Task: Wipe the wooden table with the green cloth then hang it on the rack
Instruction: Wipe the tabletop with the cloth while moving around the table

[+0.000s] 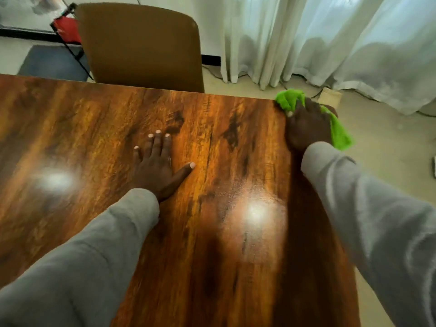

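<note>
Head view: right hand point(306, 125) grips green cloth point(289, 99) at table point(94, 128) corner; left hand point(157, 165) flat, spread.

The wooden table point(212, 149) shows a dark brown, streaked grain under a glossy, smooth finish; two bright light reflections sit on it, lower left and lower centre. The green cloth point(289, 100), at the table's upper right corner, is soft, fuzzy fabric, matt and crumpled. Both sleeves point(377, 208) are grey knit cloth, matt, with soft folds. The chair back point(141, 48), upper centre, is brown with a matt, even surface; its material cannot be told. The curtains point(318, 38), upper right, are thin, white, semi-sheer cloth in folds. The floor point(389, 149) at right looks pale and matt.
</note>
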